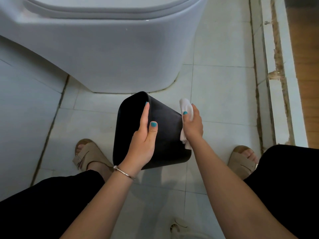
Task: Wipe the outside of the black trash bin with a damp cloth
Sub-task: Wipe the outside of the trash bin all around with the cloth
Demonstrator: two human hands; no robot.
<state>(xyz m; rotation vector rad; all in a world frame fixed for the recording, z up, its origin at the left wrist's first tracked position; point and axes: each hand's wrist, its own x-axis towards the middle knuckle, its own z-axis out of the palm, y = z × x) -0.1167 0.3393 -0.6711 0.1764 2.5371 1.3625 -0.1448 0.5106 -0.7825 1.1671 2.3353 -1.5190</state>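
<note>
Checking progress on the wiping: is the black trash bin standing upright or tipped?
Tipped. The black trash bin is held sideways off the floor by the left hand, rim pointing left.

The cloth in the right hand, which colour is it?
White; the cloth shows best in the head view.
</note>
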